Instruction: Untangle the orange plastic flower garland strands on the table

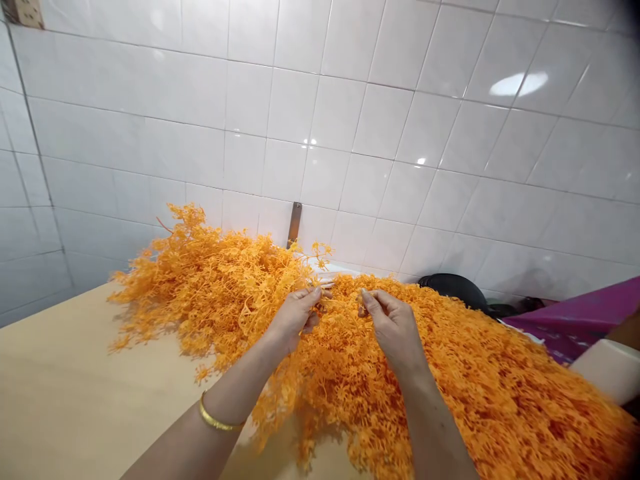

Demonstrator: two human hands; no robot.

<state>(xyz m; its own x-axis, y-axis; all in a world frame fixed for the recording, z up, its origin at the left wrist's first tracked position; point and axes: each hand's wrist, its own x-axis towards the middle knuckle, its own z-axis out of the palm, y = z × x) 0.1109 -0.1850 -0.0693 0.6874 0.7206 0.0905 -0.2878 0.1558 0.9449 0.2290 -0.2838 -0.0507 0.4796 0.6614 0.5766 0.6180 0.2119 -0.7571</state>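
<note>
A big heap of orange plastic flower sprigs (450, 373) covers the right and middle of a pale wooden table (75, 393). A looser pile of branched orange sprigs (200, 280) lies at the back left. My left hand (295, 317) is closed, pinching a thin sprig stem above the heap. A gold bangle (217, 419) sits on that wrist. My right hand (393, 327) is closed too, with thumb and fingers pinched on a small orange piece close to the left hand. Both hands hover just over the heap's centre.
White tiled walls (350, 133) stand directly behind the table. A dark metal bracket (295, 223) pokes up behind the pile. A black object (455, 288) and purple fabric (580, 320) lie at the right, beside a white rim (610, 367).
</note>
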